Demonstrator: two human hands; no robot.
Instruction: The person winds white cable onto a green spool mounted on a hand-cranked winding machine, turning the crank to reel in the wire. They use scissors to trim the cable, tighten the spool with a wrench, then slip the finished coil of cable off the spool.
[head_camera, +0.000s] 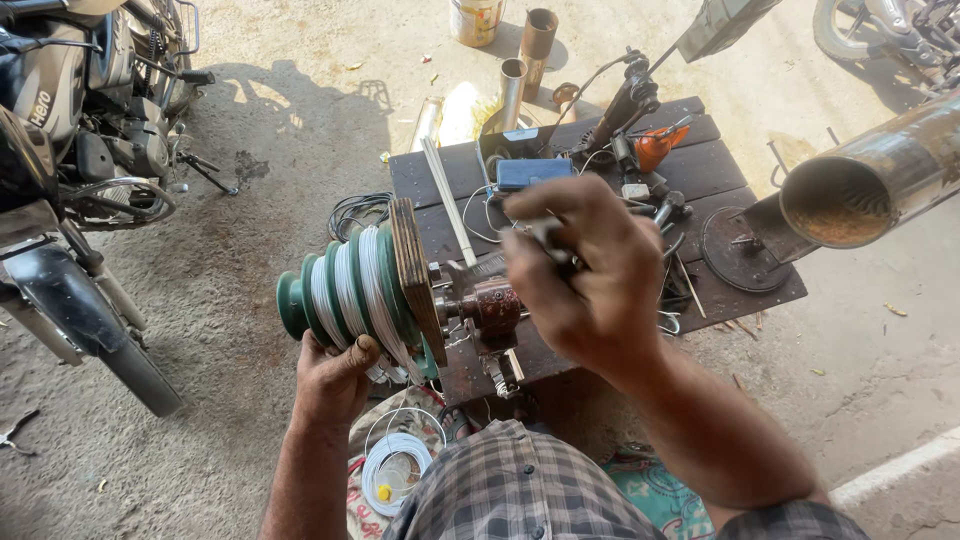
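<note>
A green stepped coil former (345, 295) wound with white wire sits on a hand-cranked winding machine (490, 312), backed by a wooden disc (412, 262). My left hand (335, 378) reaches up from below and touches the underside of the former, thumb against the white wire. My right hand (585, 275) is closed around the winder's crank handle, just right of the machine's reddish body. A coil of white wire (395, 468) lies on the ground by my knees.
A low dark wooden table (720, 170) carries a blue box (533, 172), an orange tool (660, 145), cables and a round metal plate (738, 250). A motorcycle (80, 170) stands at left. A large metal pipe (875, 175) juts in from the right. Metal tubes (525, 60) stand behind the table.
</note>
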